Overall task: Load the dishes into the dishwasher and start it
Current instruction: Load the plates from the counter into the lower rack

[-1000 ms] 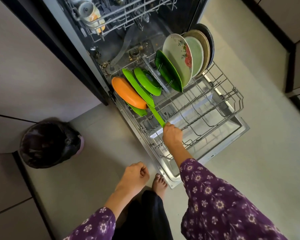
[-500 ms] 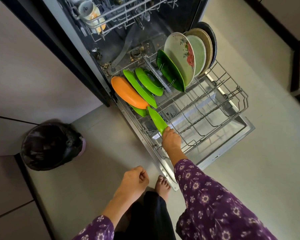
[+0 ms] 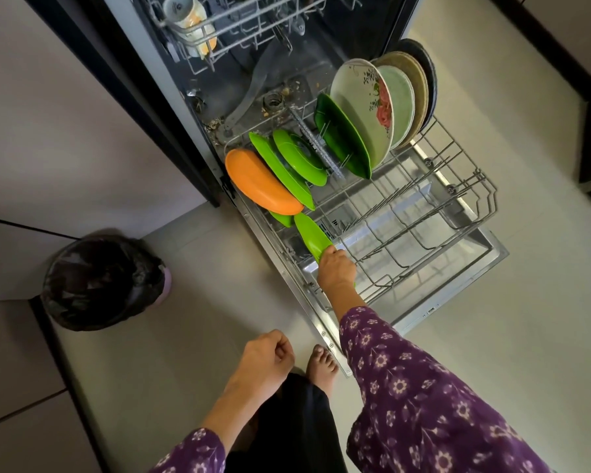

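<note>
The dishwasher stands open with its lower rack [image 3: 471, 186] pulled out over the door [image 3: 458, 295]. My right hand [image 3: 336, 269] grips a green plate [image 3: 313, 235] by its near edge, low at the rack's left front. Behind it stand an orange plate [image 3: 260, 184], two green plates [image 3: 297, 158], a dark green dish [image 3: 343, 138], a floral plate [image 3: 362, 104] and several more plates [image 3: 417, 87]. My left hand [image 3: 265, 358] hangs loosely curled over the floor, holding nothing.
A bin lined with a black bag [image 3: 99, 281] stands on the floor to the left. The upper rack [image 3: 226, 29] holds a cup [image 3: 188, 18]. My bare foot [image 3: 321, 365] is beside the door's corner. Cabinet fronts line the left and right.
My right hand has tilted the green plate from edge-on toward flatter and lowered it a little into the rack's left front. My left hand has stayed where it was.
</note>
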Motion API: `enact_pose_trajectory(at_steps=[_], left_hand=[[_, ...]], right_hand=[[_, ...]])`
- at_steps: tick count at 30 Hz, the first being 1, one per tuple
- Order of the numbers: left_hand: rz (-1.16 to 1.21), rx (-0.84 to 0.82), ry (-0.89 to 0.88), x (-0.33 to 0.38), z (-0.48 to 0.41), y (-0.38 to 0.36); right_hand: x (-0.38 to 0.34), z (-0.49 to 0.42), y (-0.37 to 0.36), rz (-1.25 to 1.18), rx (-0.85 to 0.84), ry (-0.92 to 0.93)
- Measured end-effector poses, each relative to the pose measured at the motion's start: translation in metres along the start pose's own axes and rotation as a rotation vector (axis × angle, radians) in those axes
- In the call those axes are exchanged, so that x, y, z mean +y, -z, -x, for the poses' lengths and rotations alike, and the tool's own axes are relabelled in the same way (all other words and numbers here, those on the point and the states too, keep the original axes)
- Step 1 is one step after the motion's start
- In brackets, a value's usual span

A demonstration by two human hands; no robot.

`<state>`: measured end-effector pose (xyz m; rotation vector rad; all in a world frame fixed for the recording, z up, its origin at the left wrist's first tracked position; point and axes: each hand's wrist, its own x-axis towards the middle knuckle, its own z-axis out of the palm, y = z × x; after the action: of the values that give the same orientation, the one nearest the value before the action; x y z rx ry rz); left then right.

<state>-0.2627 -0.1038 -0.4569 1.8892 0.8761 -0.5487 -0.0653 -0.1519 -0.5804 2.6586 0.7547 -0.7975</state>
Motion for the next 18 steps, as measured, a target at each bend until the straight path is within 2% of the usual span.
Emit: enact_pose_trajectory(at_steps=[6, 11, 18], left_hand=[[0.003, -0.001, 0.012, 0.001, 0.008, 0.000], [-0.005, 0.005, -0.008, 0.019, 0.021, 0.006], [0.011, 0.094, -0.076, 0.072, 0.056, 0.047]], right_hand=[[0.001, 0.008, 0.010, -0.013, -0.087, -0.046], [0.007, 0.034, 0.025, 0.004, -0.035, -0.001], [0.013, 0.083, 0.092, -0.029, -0.032, 0.037]])
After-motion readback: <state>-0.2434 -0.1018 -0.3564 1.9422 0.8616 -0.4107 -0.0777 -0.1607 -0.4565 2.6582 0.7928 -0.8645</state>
